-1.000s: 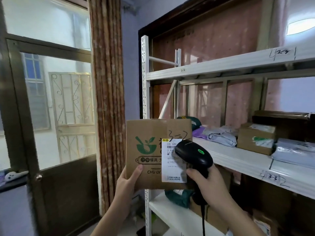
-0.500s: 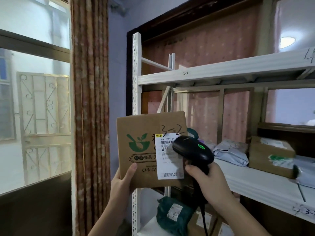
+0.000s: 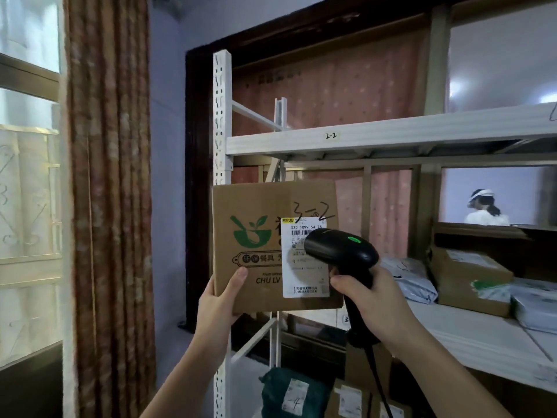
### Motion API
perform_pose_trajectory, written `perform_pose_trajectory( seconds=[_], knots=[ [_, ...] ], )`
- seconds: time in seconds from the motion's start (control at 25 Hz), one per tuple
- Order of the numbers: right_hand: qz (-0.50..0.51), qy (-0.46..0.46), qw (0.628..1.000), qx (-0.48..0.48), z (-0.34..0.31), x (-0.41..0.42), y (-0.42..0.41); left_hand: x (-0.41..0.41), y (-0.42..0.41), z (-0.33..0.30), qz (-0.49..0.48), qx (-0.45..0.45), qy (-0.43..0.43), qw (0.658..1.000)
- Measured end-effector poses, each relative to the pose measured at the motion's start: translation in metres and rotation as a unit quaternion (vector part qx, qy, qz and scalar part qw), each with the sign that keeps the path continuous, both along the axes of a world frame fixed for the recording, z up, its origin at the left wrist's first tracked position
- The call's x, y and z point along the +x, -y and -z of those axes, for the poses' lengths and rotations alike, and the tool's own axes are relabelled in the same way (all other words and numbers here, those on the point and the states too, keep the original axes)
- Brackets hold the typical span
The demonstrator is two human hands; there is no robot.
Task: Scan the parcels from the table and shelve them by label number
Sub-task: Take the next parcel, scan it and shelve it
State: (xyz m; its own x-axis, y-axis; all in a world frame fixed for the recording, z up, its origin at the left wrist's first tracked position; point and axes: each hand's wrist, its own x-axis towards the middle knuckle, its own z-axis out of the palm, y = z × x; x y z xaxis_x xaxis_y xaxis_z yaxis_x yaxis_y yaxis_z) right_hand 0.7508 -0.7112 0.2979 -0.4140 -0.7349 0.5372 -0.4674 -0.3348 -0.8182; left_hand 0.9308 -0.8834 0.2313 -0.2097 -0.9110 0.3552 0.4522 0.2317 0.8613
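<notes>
White shelving (image 3: 391, 140) backs the stiff, seemingly light parcel (image 3: 256, 212), marked 3-2, gripped at its lower corner by the left hand (image 3: 220, 300), while the right hand (image 3: 376, 303) clasps the scanner (image 3: 340, 248).

Brown curtain (image 3: 108, 176) hangs between window (image 3: 27, 188) and lilac wall (image 3: 167, 146).

Brown box (image 3: 256, 206), green logo; black scanner (image 3: 340, 250); curtain (image 3: 108, 176) seemingly brown-mottled.
</notes>
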Motion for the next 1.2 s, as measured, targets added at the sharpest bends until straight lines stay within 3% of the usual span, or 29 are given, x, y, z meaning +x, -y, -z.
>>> perform_pose_trajectory(
  seconds=[0.28,0.6,1.2],
  knots=[
    [0.073,0.015,0.997,-0.01,0.006,0.018,0.002,-0.016,0.029,0.002,0.086,0.02,0.012,0.996],
    [0.155,0.004,0.988,0.022,0.021,0.016,-0.052,-0.065,-0.001,0.021,0.185,0.064,0.009,0.981],
    [0.385,0.07,0.92,0.029,0.035,-0.064,-0.295,-0.239,-0.234,0.032,0.388,0.074,0.048,0.917]
  ],
)
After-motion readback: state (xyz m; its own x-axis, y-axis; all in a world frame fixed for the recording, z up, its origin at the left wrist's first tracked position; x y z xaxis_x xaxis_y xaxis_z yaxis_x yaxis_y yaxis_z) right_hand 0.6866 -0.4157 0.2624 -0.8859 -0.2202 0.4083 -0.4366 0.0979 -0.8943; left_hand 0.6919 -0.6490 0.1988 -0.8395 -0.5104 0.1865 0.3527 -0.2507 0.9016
